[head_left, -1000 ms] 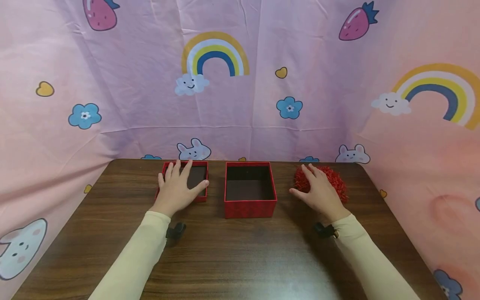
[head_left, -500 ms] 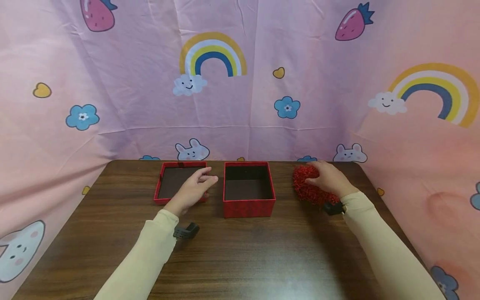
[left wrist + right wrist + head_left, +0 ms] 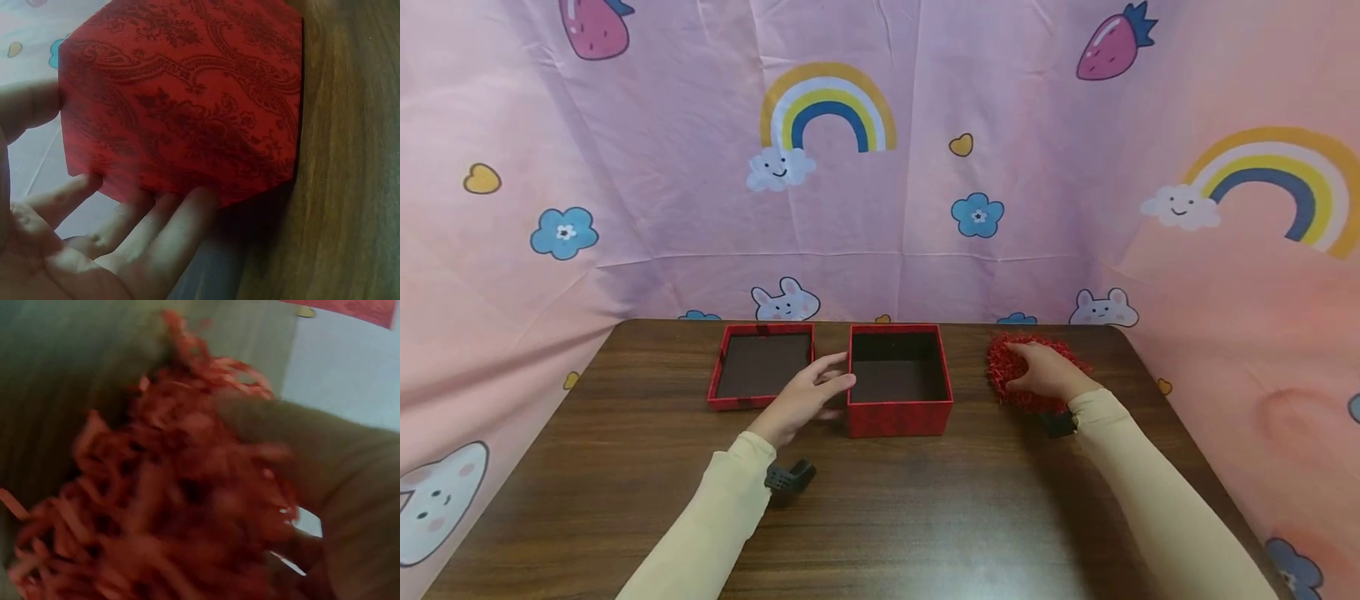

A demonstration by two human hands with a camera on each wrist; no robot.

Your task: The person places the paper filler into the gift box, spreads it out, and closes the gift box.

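Observation:
A red patterned box base stands with its open top up near the middle of the table, its dark inside showing. My left hand is at its left side, fingers loosely extended. In the left wrist view, the fingertips meet the patterned wall and the thumb is at its edge. On the right lies a pile of red shredded paper. My right hand grips into it, and crinkled strips fill the space before the thumb in the blurred right wrist view; the other fingers are mostly hidden.
The shallow red box lid lies inside up to the left of the base. Beneath everything is a dark wood-grain table. A pastel printed cloth hangs along its back and sides.
My left hand has moved from over the lid rightward to the side of the box base. The right hand has come down into the shredded paper, its fingers closing in.

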